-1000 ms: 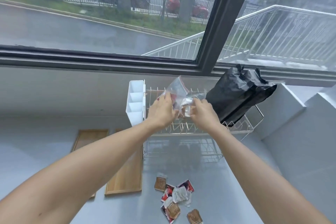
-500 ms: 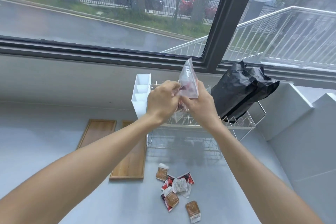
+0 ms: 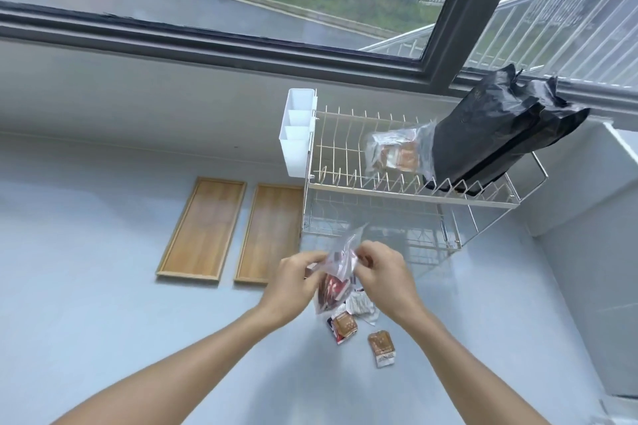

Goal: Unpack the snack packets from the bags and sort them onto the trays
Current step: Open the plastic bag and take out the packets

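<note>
Both hands, left hand and right hand, pinch the clear plastic zip bag of red packets above the grey counter; yank it open, and packets scatter beyond the two wooden trays.

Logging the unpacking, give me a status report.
Left hand and right hand both grip clear bag above loose packets. Wooden trays bare. Nothing in the way.

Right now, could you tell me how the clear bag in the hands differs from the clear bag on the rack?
The held clear bag is pinched by the left hand and right hand over the counter and shows red packets. The rack clear bag lies untouched on the dish rack, showing brown packets. Both are transparent.
</note>
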